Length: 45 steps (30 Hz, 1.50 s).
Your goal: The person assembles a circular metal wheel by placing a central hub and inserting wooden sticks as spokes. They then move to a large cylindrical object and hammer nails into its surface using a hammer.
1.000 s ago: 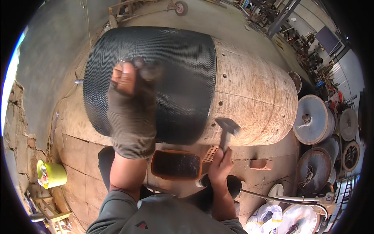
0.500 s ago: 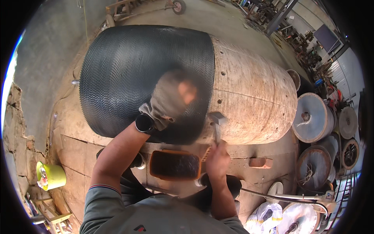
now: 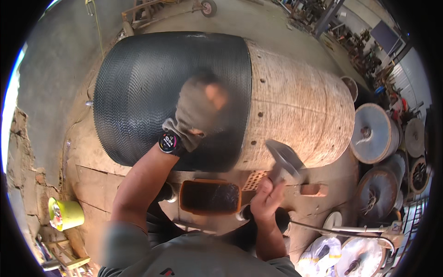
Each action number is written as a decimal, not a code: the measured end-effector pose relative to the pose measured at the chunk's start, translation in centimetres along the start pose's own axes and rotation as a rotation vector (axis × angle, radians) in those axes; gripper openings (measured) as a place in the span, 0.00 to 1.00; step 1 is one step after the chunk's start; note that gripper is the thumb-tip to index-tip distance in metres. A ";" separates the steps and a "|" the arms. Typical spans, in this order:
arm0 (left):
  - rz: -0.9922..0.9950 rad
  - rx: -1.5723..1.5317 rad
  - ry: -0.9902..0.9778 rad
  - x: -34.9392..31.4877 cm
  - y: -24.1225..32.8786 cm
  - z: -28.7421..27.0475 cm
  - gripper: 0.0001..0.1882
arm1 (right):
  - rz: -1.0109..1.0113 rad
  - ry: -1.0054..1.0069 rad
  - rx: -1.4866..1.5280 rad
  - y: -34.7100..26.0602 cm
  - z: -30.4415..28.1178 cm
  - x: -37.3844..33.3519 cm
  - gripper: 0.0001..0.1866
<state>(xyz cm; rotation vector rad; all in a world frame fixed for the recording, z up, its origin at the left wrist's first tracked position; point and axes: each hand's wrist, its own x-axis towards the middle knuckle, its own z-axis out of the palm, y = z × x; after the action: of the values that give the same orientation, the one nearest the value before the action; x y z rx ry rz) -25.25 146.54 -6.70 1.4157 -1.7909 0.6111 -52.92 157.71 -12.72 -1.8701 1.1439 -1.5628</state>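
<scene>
A large drum lies on its side in front of me. Its left part is covered by black, finely ridged sheeting (image 3: 138,87), and its right part is bare pale wood (image 3: 300,106) with several small holes. My left hand (image 3: 196,104), in a grey cloth glove, is over the black surface near where it meets the wood. Blur hides its fingers and anything in them. My right hand (image 3: 267,198) is closed round the handle of a hammer (image 3: 284,157), whose metal head is raised at the wood's near edge.
An orange-rimmed dark tub (image 3: 210,212) stands below the drum, with a brick (image 3: 314,189) to its right. A yellow-green bucket (image 3: 67,213) is at the left wall. Several large reels (image 3: 369,131) line the right side. A wheeled frame (image 3: 208,8) stands behind.
My right hand has swung the hammer back toward me and to the right, away from the seam, and its head has tilted. My left hand stays at nearly the same spot.
</scene>
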 end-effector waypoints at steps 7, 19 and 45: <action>-0.003 0.461 0.253 1.2 0.3 1.2 0.10 | 0.060 -0.079 -0.506 4.9 0.8 -0.9 0.07; -0.029 0.021 0.022 4.0 1.2 -1.6 0.09 | 0.277 -0.117 -0.287 8.3 -0.1 -3.2 0.15; -0.167 -0.258 -0.167 -4.0 10.9 0.6 0.32 | 0.237 -0.086 -0.150 4.2 0.5 -2.5 0.10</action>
<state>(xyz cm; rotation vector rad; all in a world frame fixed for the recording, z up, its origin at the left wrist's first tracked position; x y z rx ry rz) -35.48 151.48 -9.33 1.4513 -1.7821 0.1711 -53.76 157.34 -17.51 -1.7979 1.4191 -1.2864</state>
